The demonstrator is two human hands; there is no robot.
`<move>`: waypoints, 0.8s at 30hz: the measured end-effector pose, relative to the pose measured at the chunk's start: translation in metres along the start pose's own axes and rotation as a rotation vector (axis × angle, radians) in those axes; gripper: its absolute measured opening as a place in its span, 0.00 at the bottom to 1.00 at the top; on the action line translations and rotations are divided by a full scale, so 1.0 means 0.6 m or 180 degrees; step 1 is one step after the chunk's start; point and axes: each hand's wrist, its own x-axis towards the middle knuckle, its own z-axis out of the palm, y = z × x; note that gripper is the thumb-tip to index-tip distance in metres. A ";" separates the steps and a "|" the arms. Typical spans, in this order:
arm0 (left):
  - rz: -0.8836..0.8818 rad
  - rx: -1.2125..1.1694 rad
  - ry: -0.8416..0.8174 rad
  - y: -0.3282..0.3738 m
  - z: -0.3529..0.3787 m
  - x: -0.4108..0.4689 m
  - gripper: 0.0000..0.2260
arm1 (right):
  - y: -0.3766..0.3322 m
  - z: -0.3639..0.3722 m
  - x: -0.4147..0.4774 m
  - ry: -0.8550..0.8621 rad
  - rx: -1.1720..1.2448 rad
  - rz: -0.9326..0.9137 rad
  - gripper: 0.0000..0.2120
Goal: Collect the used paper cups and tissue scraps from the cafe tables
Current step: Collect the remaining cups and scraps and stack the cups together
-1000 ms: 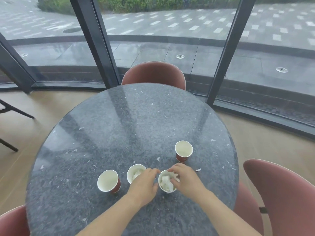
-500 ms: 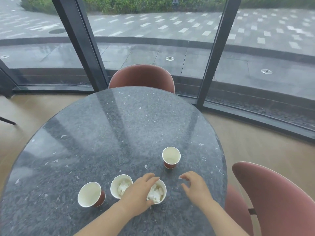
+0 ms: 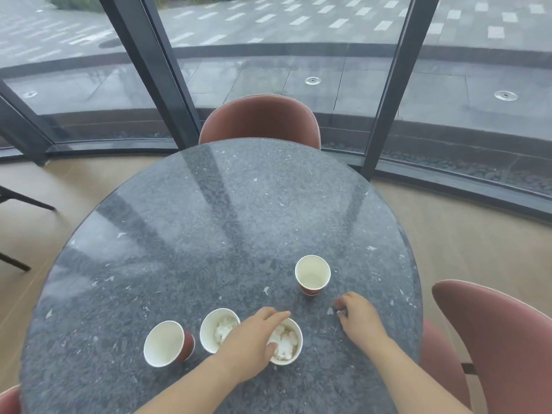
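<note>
Several red paper cups with white insides stand on the round dark stone table [image 3: 239, 204]. My left hand [image 3: 251, 339] grips the rim of a cup stuffed with tissue [image 3: 288, 345] near the front edge. To its left are another tissue-filled cup [image 3: 216, 330] and an empty cup [image 3: 164, 343]. A third, empty cup [image 3: 312, 274] stands farther back on the right. My right hand [image 3: 358, 319] rests on the table right of the held cup, fingertips curled down and pinching a small white tissue scrap [image 3: 340, 314]. Another scrap [image 3: 330, 311] lies beside the fingertips, and one more scrap [image 3: 265, 290] farther left.
Pink-red chairs stand at the far side [image 3: 260, 121], at the right [image 3: 493, 339] and at the near left corner [image 3: 9, 401]. Curved floor-to-ceiling windows with dark frames [image 3: 149, 70] run behind the table. Dark chair legs [image 3: 18, 201] show at the left on the wooden floor.
My right hand left the tissue-filled cup and moved right onto the table, curling over a scrap. My left hand shifted onto that cup's rim. The view tilted and shifted slightly.
</note>
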 end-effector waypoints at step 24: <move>-0.0269 -0.0069 0.0710 -0.056 -0.034 -0.109 0.18 | -0.168 0.001 -0.116 -0.0135 0.0030 -0.1059 0.09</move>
